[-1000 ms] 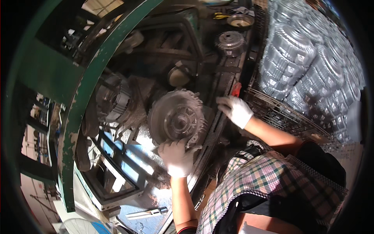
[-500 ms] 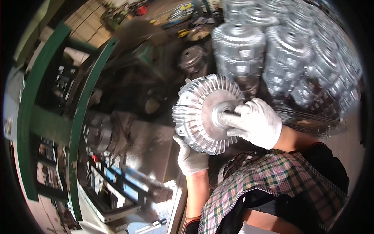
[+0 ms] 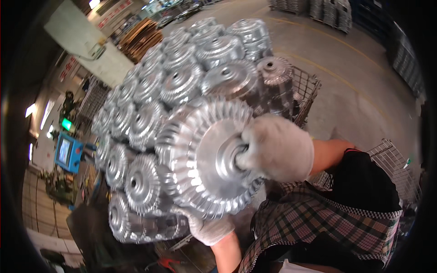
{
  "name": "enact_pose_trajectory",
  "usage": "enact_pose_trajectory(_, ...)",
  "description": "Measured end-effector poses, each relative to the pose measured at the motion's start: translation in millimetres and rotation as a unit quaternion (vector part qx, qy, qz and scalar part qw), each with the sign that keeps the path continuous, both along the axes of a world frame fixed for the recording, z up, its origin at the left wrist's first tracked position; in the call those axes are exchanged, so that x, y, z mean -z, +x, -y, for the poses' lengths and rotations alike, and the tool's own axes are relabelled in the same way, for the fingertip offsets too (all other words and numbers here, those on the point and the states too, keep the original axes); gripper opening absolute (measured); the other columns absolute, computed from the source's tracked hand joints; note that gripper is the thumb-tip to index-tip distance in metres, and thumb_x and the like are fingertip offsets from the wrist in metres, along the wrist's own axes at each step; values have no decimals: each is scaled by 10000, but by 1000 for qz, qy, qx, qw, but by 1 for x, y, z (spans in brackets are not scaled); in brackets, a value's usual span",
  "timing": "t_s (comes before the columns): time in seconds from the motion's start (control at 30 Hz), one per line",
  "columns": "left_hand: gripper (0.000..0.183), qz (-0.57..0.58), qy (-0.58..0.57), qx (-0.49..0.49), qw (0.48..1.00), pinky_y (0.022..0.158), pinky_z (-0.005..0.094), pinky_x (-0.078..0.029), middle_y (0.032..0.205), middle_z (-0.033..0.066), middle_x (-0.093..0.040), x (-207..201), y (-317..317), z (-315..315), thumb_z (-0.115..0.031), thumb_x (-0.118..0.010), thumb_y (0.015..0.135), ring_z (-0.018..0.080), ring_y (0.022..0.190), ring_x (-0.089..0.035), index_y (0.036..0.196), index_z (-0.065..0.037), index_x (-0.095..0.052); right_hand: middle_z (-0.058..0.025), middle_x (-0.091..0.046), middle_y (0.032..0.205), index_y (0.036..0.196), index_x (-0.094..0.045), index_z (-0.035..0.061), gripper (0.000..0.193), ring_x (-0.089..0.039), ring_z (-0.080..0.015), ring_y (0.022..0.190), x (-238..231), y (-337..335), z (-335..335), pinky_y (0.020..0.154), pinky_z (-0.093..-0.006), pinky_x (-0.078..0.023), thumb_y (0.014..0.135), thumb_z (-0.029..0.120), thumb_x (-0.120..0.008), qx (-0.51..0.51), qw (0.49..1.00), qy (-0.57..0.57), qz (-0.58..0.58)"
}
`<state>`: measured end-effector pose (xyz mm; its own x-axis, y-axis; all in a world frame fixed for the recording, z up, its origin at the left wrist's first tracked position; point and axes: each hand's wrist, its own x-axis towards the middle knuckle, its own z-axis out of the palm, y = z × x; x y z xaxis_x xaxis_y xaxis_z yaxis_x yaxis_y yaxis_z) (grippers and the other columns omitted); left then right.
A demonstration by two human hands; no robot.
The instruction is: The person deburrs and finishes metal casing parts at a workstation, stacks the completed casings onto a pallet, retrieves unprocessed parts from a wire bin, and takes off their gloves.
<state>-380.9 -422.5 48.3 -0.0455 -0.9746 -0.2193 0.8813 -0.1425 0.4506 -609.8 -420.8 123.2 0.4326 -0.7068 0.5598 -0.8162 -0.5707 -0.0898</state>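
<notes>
Housing (image 3: 202, 152) isn't set down yet, right hand (image 3: 278, 148) gripping its hub (image 3: 226, 159), left hand (image 3: 210, 228) holding underneath, pile (image 3: 182, 84) already stacked high beyond both.

Brown boards (image 3: 140, 40) lie stacked near a pale pillar (image 3: 78, 37).

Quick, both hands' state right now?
White-gloved left hand: at the lower rim of the round, finned, silver metal casting; how closed cannot be told.
White-gloved right hand: closed, holding the casting by its centre.
</notes>
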Motion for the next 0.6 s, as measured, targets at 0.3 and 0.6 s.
enact_pose_trajectory(0.3, 508, 374, -319, 198, 848, 941, 353, -425, 1197, 135, -593, 9, -133, 58, -351, -562, 966, 213, 1063, -565, 1299, 28, -499, -159, -653, 841, 827, -683, 30, 185, -602, -347, 856, -4, -181, 20, 788, -432, -473, 724, 175, -731, 229, 960, 15, 163)
enact_pose_trajectory(0.6, 365, 465, -186, 309, 809, 918, 280, -436, 1062, 47, -625, 61, -101, 56, -230, -572, 979, 133, 967, -566, 1250, 15, -561, -195, -651, 1048, 1042, -724, 88, 368, -618, -324, 998, 38, -260, 107, 912, -390, -486, 829, 380, -654, 432, 884, 125, 131)
